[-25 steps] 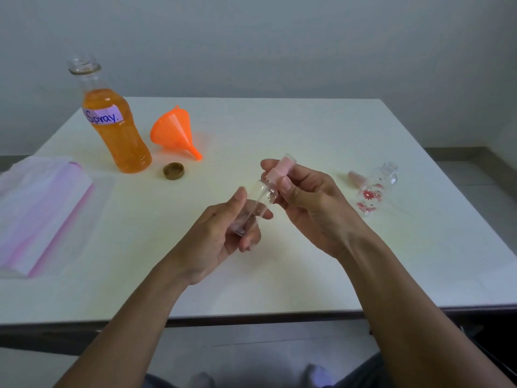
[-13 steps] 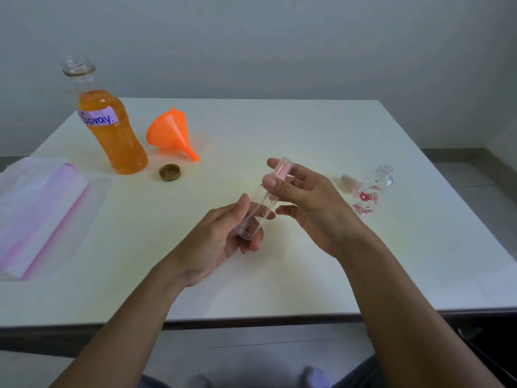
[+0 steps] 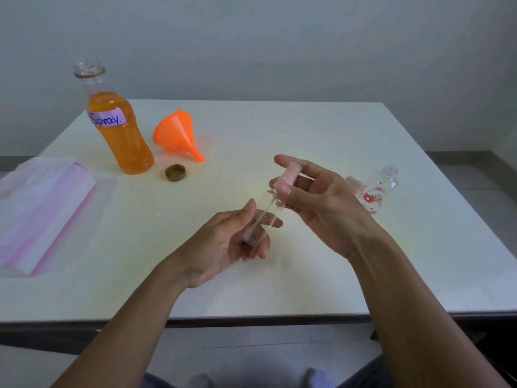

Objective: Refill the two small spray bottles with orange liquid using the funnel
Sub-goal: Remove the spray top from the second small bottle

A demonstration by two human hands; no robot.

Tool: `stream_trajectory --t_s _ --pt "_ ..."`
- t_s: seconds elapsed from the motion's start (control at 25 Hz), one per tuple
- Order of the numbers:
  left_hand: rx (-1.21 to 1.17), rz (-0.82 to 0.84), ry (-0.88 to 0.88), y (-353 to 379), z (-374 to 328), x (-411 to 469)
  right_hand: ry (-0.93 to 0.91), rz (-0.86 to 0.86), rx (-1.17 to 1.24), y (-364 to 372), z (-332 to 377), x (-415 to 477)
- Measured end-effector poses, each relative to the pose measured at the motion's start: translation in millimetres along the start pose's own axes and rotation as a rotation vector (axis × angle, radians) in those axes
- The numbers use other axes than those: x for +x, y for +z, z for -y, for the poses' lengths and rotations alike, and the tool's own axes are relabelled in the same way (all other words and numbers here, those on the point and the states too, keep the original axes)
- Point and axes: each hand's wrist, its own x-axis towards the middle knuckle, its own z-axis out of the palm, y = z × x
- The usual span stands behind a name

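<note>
My left hand (image 3: 223, 245) holds a small clear spray bottle (image 3: 261, 219) tilted above the table, thumb on one side and fingers under it. My right hand (image 3: 321, 203) pinches the bottle's pink spray cap (image 3: 288, 177) at the top. A second small bottle (image 3: 377, 191) with red flowers stands uncapped to the right, partly hidden behind my right hand, with its pink cap (image 3: 353, 182) lying beside it. The orange funnel (image 3: 176, 134) lies on its side at the back left. An open bottle of orange liquid (image 3: 119, 130) labelled "Spray" stands next to it.
A brown screw cap (image 3: 175, 172) lies in front of the big bottle. A folded pink and white cloth (image 3: 42, 208) covers the table's left edge. The white table (image 3: 279, 130) ends near me at a dark front rim.
Both hands with the small bottle stay in about the same place. My right fingers have shifted their hold on the pink cap. The camera has tilted slightly.
</note>
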Motion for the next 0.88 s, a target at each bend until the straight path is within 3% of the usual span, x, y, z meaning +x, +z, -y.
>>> stream_trajectory --t_s 0.32,0.52,0.72,0.88 --pt "-0.325 0.204 -0.088 -11.2 -5.9 -5.5 -0.049 0.089 0.251 5.3 3.7 1.9" --pt "-0.176 0.07 -0.021 -15.8 -6.9 -6.3 0.015 0.181 0.268 5.9 4.1 3.9" --pt "-0.081 0.037 -0.04 -15.1 -6.2 -6.2 0.043 -0.01 -0.045 11.9 -0.5 3.6" --pt "-0.119 0.066 -0.063 -14.8 -7.5 -6.0 -0.006 -0.036 0.086 13.1 0.4 2.8"
